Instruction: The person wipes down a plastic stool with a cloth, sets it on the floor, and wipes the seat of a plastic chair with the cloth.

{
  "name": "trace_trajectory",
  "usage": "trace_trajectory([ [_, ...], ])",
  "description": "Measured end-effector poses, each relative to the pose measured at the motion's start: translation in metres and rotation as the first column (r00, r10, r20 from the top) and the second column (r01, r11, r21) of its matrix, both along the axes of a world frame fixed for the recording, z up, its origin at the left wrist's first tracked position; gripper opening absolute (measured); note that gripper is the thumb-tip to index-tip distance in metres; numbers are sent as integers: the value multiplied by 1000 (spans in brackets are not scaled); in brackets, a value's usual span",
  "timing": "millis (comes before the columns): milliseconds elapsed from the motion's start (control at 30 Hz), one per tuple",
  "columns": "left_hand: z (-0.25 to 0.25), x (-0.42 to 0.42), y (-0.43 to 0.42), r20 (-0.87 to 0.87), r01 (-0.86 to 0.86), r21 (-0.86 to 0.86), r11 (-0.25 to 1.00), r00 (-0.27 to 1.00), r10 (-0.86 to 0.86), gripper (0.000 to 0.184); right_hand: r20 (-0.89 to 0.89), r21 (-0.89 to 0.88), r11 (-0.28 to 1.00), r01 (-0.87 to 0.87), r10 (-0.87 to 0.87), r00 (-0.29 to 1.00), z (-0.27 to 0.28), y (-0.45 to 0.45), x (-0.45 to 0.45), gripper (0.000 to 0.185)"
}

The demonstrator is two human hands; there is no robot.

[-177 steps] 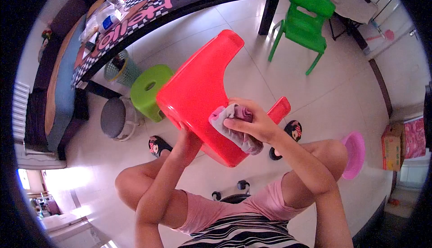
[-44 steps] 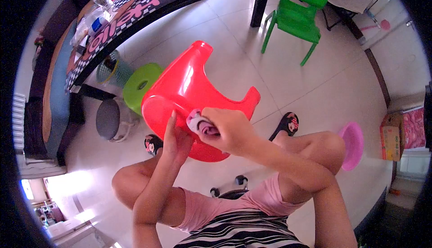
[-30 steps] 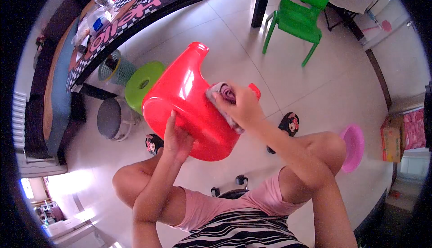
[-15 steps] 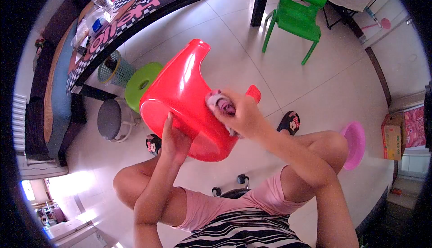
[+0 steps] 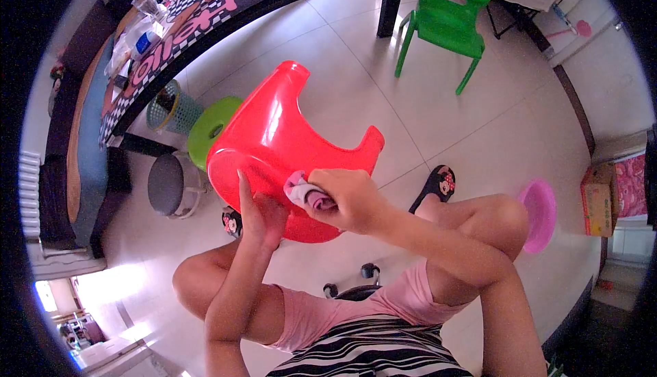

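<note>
A glossy red plastic stool point(image 5: 274, 127) is held tilted above my lap, its legs pointing up and to the right. My left hand point(image 5: 263, 216) grips it at the near left side, with one finger stretched along the red surface and the others partly hidden. In my right hand point(image 5: 345, 199) is a bunched grey and pink cloth point(image 5: 308, 192), pressed against the stool's side near its lower middle. The fingers of that hand are wrapped round the cloth.
Behind the stool stand a green stool point(image 5: 212, 127), a grey round stool point(image 5: 166, 185) and a mesh basket point(image 5: 179, 113). A patterned table point(image 5: 253, 4) spans the upper left. A green chair point(image 5: 452, 24) is at the top right, a pink basin point(image 5: 540, 216) and a box point(image 5: 597, 202) at the right.
My right hand has moved the cloth left and down along the stool's side. The stool has shifted slightly left, still in my left hand. Earlier it was held higher and turned differently.
</note>
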State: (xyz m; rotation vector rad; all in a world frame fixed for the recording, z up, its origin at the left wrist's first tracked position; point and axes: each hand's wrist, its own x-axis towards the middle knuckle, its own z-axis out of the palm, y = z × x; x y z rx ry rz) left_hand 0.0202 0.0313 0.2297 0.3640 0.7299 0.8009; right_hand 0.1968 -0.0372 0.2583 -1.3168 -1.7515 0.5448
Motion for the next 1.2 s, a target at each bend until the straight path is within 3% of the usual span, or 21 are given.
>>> trace_trajectory([
  [100, -2, -4, 3, 26, 9, -46, 999, 1000, -8, 82, 37, -4, 999, 38, -37, 999, -2, 6, 3, 33],
  [333, -9, -2, 6, 43, -64, -120, 991, 997, 69, 82, -116, -74, 991, 111, -119, 986, -7, 17, 8, 25],
  [500, -12, -2, 7, 33, -62, -93, 994, 997, 65, 75, -125, -154, 980, 129, -149, 981, -13, 21, 16, 26],
  [600, -17, -2, 10, 18, -67, -94, 993, 997, 69, 75, -37, -155, 974, 167, -175, 984, -16, 22, 20, 27],
  [700, -18, -3, 10, -7, -78, -66, 995, 997, 77, 78, -112, -117, 973, 200, -213, 971, -21, 24, 20, 29],
  [900, -13, -1, 8, 13, -53, -35, 998, 998, 54, 86, 92, -148, 910, 387, -377, 922, -30, 35, 50, 34],
  [1000, -12, -1, 7, 6, -45, -26, 999, 999, 45, 87, 161, -137, 905, 402, -381, 911, -38, 35, 50, 34],
  [1100, -14, -2, 8, 9, -26, -33, 999, 1000, 26, 89, 116, -169, 906, 388, -373, 921, -39, 34, 47, 31],
  [1200, -21, -5, 11, 37, -4, -58, 998, 999, 6, 93, 42, -29, 965, 259, -258, 965, -44, 32, 44, 27],
])
